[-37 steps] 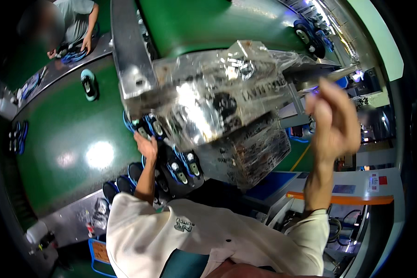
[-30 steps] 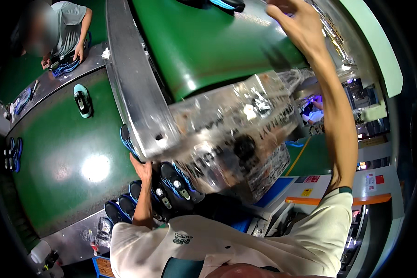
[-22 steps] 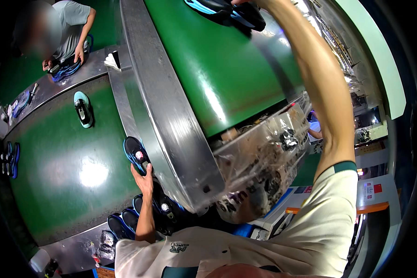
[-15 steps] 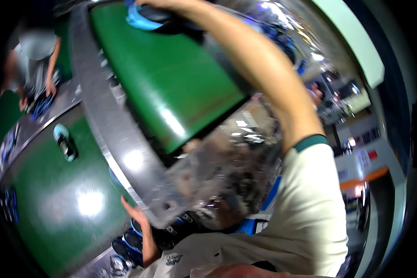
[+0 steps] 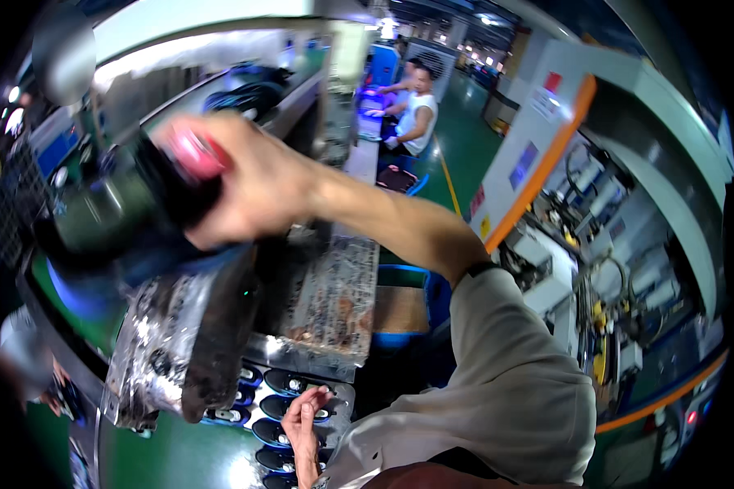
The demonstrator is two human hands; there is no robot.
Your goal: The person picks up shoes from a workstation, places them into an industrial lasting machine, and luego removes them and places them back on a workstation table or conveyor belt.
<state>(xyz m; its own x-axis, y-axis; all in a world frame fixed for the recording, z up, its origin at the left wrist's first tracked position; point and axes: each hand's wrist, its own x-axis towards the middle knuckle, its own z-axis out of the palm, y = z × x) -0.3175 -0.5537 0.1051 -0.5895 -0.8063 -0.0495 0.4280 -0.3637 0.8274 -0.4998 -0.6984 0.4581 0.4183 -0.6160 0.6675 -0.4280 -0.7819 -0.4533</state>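
Note:
My right hand [image 5: 257, 179] is raised at the left, closed around a dark shoe [image 5: 106, 213]. A blurred blue edge runs along the shoe's lower side, and a red rounded piece [image 5: 197, 155] shows at its opening under my fingers. Motion smears the shoe's details. Low in the middle, my left hand [image 5: 303, 420] has its fingers loosely apart and nothing in them. It is nearest to a row of dark shoes [image 5: 271, 432] with blue edges, lying on a light metal surface beside the machine's scuffed metal end [image 5: 167, 350].
A blue bin [image 5: 401, 273] with a brown panel stands right of the worn metal bench [image 5: 326, 306]. Two people sit at a lit station [image 5: 370, 110] farther back. Another person [image 5: 26, 359] is at the lower left. A large machine with an orange edge [image 5: 538, 167] rises at the right.
The view has swung right and up. My right hand has come from the far end of the green belt with the shoe lifted. My left hand now appears over the row of shoes.

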